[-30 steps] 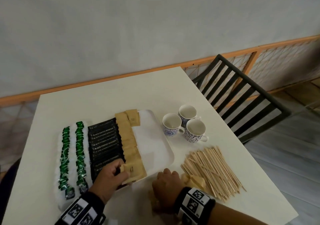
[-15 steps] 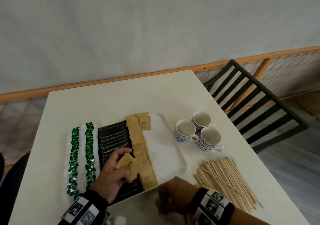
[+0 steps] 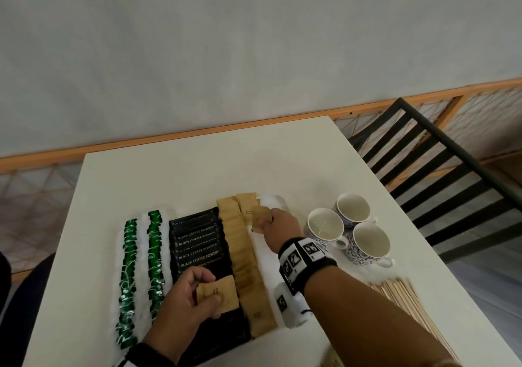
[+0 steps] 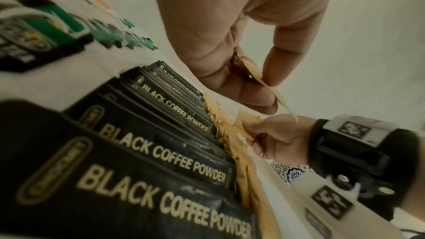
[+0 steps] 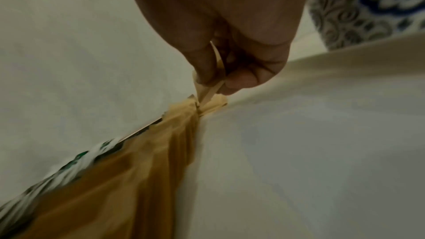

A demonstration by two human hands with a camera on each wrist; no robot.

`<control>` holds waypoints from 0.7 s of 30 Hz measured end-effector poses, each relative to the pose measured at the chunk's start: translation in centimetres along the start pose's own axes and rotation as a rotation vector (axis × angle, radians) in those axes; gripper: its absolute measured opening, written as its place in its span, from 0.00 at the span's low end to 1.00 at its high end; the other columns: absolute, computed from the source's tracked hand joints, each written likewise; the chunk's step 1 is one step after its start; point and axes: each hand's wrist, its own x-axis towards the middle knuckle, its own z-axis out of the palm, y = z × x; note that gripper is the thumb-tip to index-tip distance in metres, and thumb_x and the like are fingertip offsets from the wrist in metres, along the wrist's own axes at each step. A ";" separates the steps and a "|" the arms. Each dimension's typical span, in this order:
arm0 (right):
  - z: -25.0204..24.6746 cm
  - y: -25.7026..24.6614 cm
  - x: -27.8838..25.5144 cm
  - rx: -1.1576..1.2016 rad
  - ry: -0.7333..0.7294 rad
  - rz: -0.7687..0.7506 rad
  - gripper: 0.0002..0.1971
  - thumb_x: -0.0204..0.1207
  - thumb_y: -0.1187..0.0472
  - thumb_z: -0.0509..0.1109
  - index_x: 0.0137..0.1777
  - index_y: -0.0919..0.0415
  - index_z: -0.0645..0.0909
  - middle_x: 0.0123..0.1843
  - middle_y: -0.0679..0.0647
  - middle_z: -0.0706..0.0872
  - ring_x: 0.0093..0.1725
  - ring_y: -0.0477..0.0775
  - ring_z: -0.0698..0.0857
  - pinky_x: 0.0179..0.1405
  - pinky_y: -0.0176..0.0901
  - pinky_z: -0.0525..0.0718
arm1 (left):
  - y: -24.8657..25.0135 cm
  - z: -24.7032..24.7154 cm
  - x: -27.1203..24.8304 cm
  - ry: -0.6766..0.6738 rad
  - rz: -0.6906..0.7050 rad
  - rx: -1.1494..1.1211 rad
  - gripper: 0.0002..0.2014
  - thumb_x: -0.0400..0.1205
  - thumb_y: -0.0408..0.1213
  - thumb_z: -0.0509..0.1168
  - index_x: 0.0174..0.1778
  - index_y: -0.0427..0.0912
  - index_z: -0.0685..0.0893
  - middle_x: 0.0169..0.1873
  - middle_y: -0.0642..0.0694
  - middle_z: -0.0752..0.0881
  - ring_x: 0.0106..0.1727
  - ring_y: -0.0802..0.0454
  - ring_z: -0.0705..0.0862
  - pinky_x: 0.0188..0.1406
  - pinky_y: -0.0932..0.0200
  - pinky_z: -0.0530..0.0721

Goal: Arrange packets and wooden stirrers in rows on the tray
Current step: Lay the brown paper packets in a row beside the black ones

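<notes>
left hand [image 3: 186,299] pinches a brown packet [image 3: 219,293] at 6 o'clock over the tray [image 3: 272,201]; wooden stirrers [image 3: 401,290] lie off the tray at 4 o'clock; right hand [image 3: 278,227] pinches another brown packet [image 3: 261,215] at 12 o'clock.

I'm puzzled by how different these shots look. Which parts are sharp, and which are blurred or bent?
Head view: evenly lit and fairly sharp, the white table edges splayed by the wide lens. Left wrist view: nearest black coffee powder packets smeared, farther ones readable. Right wrist view: dim, the row of brown paper packets streaked with blur.
</notes>
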 end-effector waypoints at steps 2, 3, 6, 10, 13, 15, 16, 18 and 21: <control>0.4 -0.1 1.2 0.045 -0.021 0.065 0.11 0.85 0.60 0.58 0.59 0.64 0.79 0.60 0.60 0.85 0.60 0.60 0.83 0.54 0.45 0.79 | -0.2 -0.3 0.1 -0.009 -0.012 0.007 0.15 0.69 0.21 0.71 0.49 0.30 0.76 0.30 0.43 0.83 0.29 0.48 0.80 0.29 0.50 0.83; 0.7 -0.1 1.8 0.061 -0.037 0.086 0.10 0.84 0.60 0.59 0.55 0.63 0.80 0.58 0.59 0.85 0.58 0.60 0.83 0.53 0.45 0.79 | -0.4 -0.5 0.1 -0.011 -0.022 0.008 0.15 0.70 0.19 0.71 0.48 0.30 0.76 0.28 0.44 0.83 0.29 0.48 0.80 0.29 0.50 0.83; 1.1 -0.3 2.8 0.106 -0.051 0.112 0.11 0.83 0.53 0.64 0.40 0.57 0.75 0.49 0.56 0.85 0.49 0.57 0.82 0.46 0.43 0.76 | -0.7 -0.6 0.3 -0.006 -0.061 -0.002 0.14 0.70 0.17 0.71 0.47 0.30 0.76 0.28 0.44 0.83 0.30 0.47 0.79 0.28 0.49 0.84; 1.1 -0.4 3.1 0.220 -0.023 0.156 0.12 0.80 0.52 0.69 0.58 0.58 0.78 0.55 0.55 0.85 0.55 0.56 0.84 0.47 0.42 0.77 | -0.7 -0.1 0.7 0.013 -0.081 -0.008 0.14 0.68 0.19 0.72 0.46 0.30 0.77 0.31 0.41 0.82 0.30 0.45 0.79 0.26 0.51 0.84; 1.1 -0.4 3.2 0.233 0.021 0.154 0.18 0.79 0.53 0.71 0.66 0.59 0.75 0.62 0.54 0.83 0.60 0.56 0.83 0.50 0.43 0.80 | -0.7 0.1 0.9 0.018 -0.091 -0.012 0.12 0.73 0.14 0.68 0.46 0.30 0.76 0.32 0.38 0.81 0.30 0.44 0.78 0.24 0.53 0.84; 1.2 -0.4 3.3 0.174 0.024 0.122 0.19 0.80 0.52 0.69 0.67 0.60 0.76 0.65 0.56 0.82 0.62 0.56 0.82 0.56 0.43 0.81 | -0.7 0.1 1.0 0.024 -0.089 -0.019 0.12 0.74 0.11 0.65 0.46 0.30 0.76 0.31 0.38 0.80 0.30 0.44 0.76 0.23 0.55 0.84; 1.2 -0.4 3.4 0.133 0.013 0.101 0.20 0.81 0.52 0.68 0.68 0.61 0.76 0.65 0.57 0.82 0.62 0.56 0.81 0.59 0.43 0.80 | -0.6 0.1 1.0 0.025 -0.085 -0.025 0.12 0.74 0.11 0.66 0.46 0.29 0.76 0.31 0.38 0.80 0.29 0.45 0.76 0.22 0.56 0.83; 1.2 -0.5 3.4 0.094 0.004 0.069 0.19 0.82 0.52 0.67 0.68 0.61 0.77 0.66 0.57 0.81 0.63 0.56 0.81 0.60 0.42 0.79 | -0.4 0.2 0.9 0.011 -0.082 -0.044 0.14 0.70 0.14 0.70 0.46 0.29 0.76 0.31 0.38 0.80 0.27 0.47 0.77 0.21 0.57 0.82; 1.4 -0.6 3.6 0.086 0.018 0.037 0.16 0.82 0.54 0.65 0.67 0.61 0.78 0.66 0.57 0.81 0.64 0.57 0.80 0.60 0.41 0.77 | -0.1 0.2 0.8 0.007 -0.077 -0.055 0.19 0.61 0.24 0.71 0.46 0.29 0.76 0.28 0.41 0.80 0.25 0.51 0.78 0.21 0.57 0.82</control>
